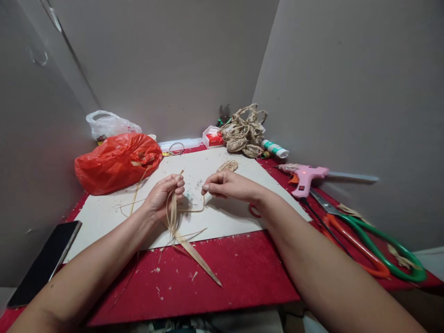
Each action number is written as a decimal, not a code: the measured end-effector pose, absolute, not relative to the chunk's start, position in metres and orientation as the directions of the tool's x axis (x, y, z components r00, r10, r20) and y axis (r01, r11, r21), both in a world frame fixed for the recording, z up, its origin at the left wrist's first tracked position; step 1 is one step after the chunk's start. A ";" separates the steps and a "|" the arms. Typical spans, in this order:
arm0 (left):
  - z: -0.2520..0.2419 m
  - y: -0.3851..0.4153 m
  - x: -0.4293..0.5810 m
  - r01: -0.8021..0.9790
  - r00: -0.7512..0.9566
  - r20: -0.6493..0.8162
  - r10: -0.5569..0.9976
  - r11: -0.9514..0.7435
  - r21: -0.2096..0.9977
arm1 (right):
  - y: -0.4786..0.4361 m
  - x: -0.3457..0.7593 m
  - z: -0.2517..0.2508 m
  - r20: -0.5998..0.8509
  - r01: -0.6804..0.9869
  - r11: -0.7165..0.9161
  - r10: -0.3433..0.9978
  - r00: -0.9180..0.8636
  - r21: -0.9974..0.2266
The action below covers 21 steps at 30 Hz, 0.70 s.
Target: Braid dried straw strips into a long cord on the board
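Note:
My left hand (pixel 165 193) is closed around a bunch of dry straw strips (pixel 173 215), whose tips poke out above the thumb. Their lower ends hang over the front of the white board, one wide strip reaching down to the right over the red cloth. A thin straw strand (pixel 194 211) runs from beneath my left hand and bends up to my right hand (pixel 222 183), where thumb and fingers pinch its end. Just behind my right hand lies a small coil of twisted straw cord (pixel 228 165).
On the red cloth (pixel 243 273) lies the white board (pixel 249 178). An orange plastic bag (pixel 118 162) stands left, a phone (pixel 45 263) nearer. A heap of straw cord (pixel 244 129) is at the back. A pink glue gun (pixel 305 178) and large scissors (pixel 364 226) lie right.

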<state>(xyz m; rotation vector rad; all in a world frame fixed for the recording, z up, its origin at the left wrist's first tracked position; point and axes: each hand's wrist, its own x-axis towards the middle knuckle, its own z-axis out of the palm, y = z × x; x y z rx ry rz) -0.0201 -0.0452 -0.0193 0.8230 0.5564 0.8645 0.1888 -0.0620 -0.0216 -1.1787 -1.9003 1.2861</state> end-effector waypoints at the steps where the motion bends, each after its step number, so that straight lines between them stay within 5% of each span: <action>1: -0.019 -0.045 -0.021 -0.439 0.549 -0.091 0.831 0.380 0.814 | -0.061 0.193 -0.022 -0.085 0.376 0.118 0.873 -0.480 -0.919; 4: -0.020 -0.044 -0.021 -0.433 0.551 -0.078 0.831 0.365 0.824 | -0.055 0.203 -0.027 -0.197 0.500 0.048 0.883 -0.425 -0.865; 7: -0.021 -0.044 -0.021 -0.415 0.555 -0.058 0.830 0.337 0.845 | -0.050 0.209 -0.028 -0.073 0.614 0.001 0.993 -0.095 -0.789; 10: -0.022 -0.046 -0.020 -0.376 0.560 -0.047 0.827 0.305 0.875 | -0.053 0.200 -0.022 0.047 0.431 -0.003 0.993 0.107 -0.902; 14: -0.024 -0.050 -0.017 -0.307 0.556 -0.045 0.830 0.255 0.917 | -0.067 0.179 -0.011 -0.003 0.063 0.008 0.986 -0.167 -0.998; 16: -0.025 -0.051 -0.016 -0.277 0.553 -0.039 0.832 0.228 0.933 | -0.070 0.175 -0.008 -0.043 0.034 -0.037 0.975 -0.219 -0.999; 21: -0.024 -0.054 -0.013 -0.218 0.541 -0.029 0.840 0.174 0.960 | -0.067 0.184 -0.007 -0.010 -0.008 -0.010 1.000 0.020 -1.000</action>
